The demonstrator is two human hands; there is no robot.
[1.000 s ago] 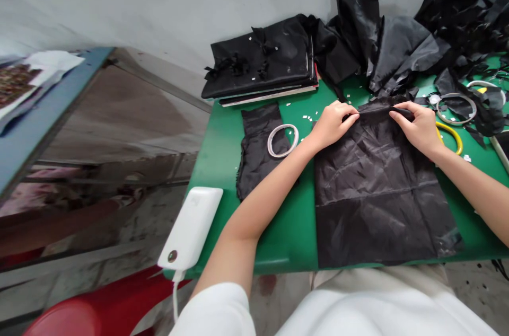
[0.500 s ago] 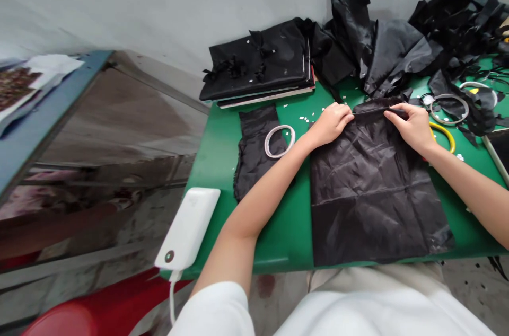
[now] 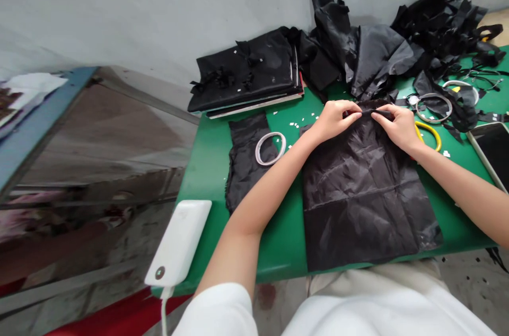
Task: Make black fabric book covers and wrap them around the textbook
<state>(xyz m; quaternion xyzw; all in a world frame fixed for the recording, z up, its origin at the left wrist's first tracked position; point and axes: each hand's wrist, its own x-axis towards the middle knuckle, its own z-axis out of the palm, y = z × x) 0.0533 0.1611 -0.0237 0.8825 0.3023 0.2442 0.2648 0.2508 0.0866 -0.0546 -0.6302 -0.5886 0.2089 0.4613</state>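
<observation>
A large sheet of black shiny fabric (image 3: 361,193) lies flat on the green table (image 3: 286,235) in front of me. Its far edge is rolled into a thin strip. My left hand (image 3: 334,120) pinches that rolled edge on the left, fingers closed. My right hand (image 3: 395,125) pinches the same edge a little to the right, fingers closed too. The two hands sit close together, nearly touching.
A white tape ring (image 3: 270,148) lies on a smaller black fabric piece (image 3: 244,164). A stack of black folders (image 3: 248,73) and heaps of black cloth (image 3: 369,52) fill the back. A yellow ring (image 3: 431,134), metal rings (image 3: 433,107) and a white power bank (image 3: 178,243) are nearby.
My hands have moved closer together along the rolled far edge of the fabric. The view has shifted slightly to the right.
</observation>
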